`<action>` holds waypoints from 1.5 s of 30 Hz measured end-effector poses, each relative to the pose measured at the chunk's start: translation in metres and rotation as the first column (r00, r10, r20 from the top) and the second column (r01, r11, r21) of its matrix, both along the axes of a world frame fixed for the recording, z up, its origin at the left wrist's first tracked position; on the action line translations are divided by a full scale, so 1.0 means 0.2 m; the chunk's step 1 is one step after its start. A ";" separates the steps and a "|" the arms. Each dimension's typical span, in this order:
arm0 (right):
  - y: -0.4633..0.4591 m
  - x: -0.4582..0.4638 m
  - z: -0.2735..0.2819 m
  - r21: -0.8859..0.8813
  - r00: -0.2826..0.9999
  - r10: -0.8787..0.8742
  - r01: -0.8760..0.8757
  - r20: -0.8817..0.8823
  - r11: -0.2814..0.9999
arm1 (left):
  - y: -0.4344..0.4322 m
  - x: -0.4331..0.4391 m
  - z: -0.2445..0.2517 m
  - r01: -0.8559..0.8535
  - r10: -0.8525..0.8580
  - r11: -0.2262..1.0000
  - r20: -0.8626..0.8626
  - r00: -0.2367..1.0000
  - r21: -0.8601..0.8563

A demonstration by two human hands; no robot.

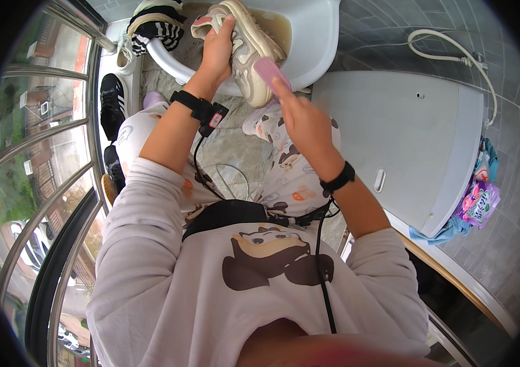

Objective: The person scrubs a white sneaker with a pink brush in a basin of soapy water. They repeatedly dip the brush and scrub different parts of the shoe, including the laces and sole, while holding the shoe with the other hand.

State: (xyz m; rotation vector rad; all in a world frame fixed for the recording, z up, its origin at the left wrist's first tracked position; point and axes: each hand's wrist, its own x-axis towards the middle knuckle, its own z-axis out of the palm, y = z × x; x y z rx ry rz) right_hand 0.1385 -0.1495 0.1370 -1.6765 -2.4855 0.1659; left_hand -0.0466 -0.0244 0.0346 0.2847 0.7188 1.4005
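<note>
A pale beige and white sneaker (244,59) is tilted over the near rim of a white basin (312,46), its toe towards me. My left hand (218,50) grips the shoe by its upper near the ankle opening, thumb on the side. In my right hand (303,124) is a pink scrubbing brush (271,78), laid against the edge of the sole near the toe. The brush's bristles are hidden from this angle. Murky brown water (280,25) stands in the basin behind the shoe.
Striped black and white fabric (156,36) hangs over the basin's left rim. Black sneakers (113,105) and a white shoe (125,55) line the ledge beside the window railing (49,71). On the right are a grey washing-machine lid (379,137), a hose (485,69) and a purple packet (478,204).
</note>
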 end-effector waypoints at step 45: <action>0.02 -0.07 -0.04 0.032 0.996 0.089 -0.089 0.007 0.996 | 0.02 -0.03 -0.03 -0.008 -0.018 0.992 -0.196 0.980 -0.129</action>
